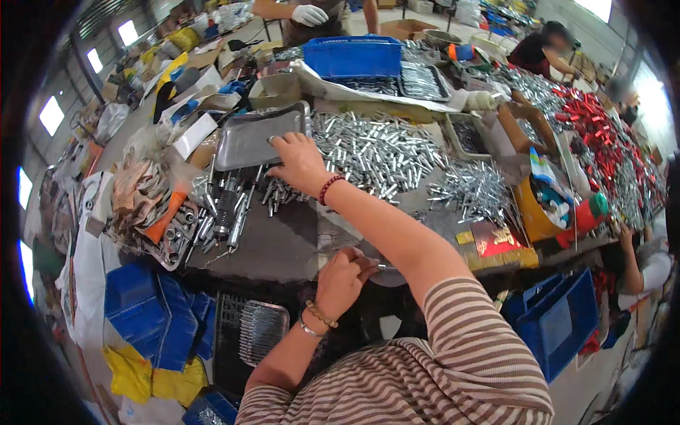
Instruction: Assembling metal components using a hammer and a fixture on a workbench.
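My right hand (299,161) reaches across to the near right corner of a grey metal tray (241,139). Its thumb and fingers are apart, and I see nothing held. Just right of it lies a broad heap of silvery metal tubes (379,152), some of them under my wrist. My left hand (341,280) is closed in a pinch at the table's front edge. A small shiny bit shows beside its fingertips, too small to name. Below the table, to the left of my left forearm, a metal tray (263,333) holds rows of slim metal parts.
Blue bins stand low on the left (152,312) and right (559,322). An orange-handled tool (166,221) lies among metal parts at left. A smaller heap of thin metal pieces (471,190) and a yellow container (540,205) are to the right. Other people work across the table.
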{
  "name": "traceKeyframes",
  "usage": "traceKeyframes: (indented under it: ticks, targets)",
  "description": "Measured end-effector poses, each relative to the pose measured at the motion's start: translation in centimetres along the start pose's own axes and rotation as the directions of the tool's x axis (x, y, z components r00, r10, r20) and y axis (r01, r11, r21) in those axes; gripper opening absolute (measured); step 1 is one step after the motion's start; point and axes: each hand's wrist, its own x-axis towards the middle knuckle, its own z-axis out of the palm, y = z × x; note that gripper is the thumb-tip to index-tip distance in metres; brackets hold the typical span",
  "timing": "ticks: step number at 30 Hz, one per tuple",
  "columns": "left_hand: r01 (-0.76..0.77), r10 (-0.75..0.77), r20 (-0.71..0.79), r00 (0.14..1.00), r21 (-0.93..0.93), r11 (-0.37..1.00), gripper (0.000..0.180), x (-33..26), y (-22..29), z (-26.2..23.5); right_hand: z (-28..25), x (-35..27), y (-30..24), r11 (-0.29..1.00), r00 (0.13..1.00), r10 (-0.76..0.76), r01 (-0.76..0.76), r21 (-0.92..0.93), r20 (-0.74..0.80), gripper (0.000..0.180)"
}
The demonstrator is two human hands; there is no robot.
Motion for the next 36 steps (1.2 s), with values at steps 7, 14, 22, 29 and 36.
traceKeyframes:
  ticks: [7,14,22,29,36]
  targets:
    - [-0.110,0.110,-0.023,0.994,-0.033,0.993,0.011,0.0,-0.6,0.0,-12.0,-7.8,-1.4,0.983,0.975,0.153,-0.167,0.072,0.162,0.029]
    - [-0.055,0.054,-0.016,0.998,-0.110,0.992,0.011,1.3,-0.1,0.0,-25.0,-20.8,0.4,0.856,0.855,0.493,-0.443,-0.268,0.161,0.021]
    - [-0.163,0.163,-0.061,0.985,0.017,0.987,0.011,1.5,-0.3,-0.5,-27.2,-23.7,-1.6,0.849,0.859,0.492,-0.439,-0.295,0.139,0.029]
    - [-0.051,0.054,0.032,0.998,-0.079,0.996,0.012,0.8,1.0,-1.2,-23.0,-18.0,0.0,0.962,0.943,0.266,-0.245,-0.121,0.201,0.046]
    - [-0.037,0.041,0.066,0.997,-0.069,0.997,0.018,1.5,1.3,-1.3,-20.9,-4.7,12.6,0.810,0.835,0.520,-0.415,-0.415,0.179,0.063]
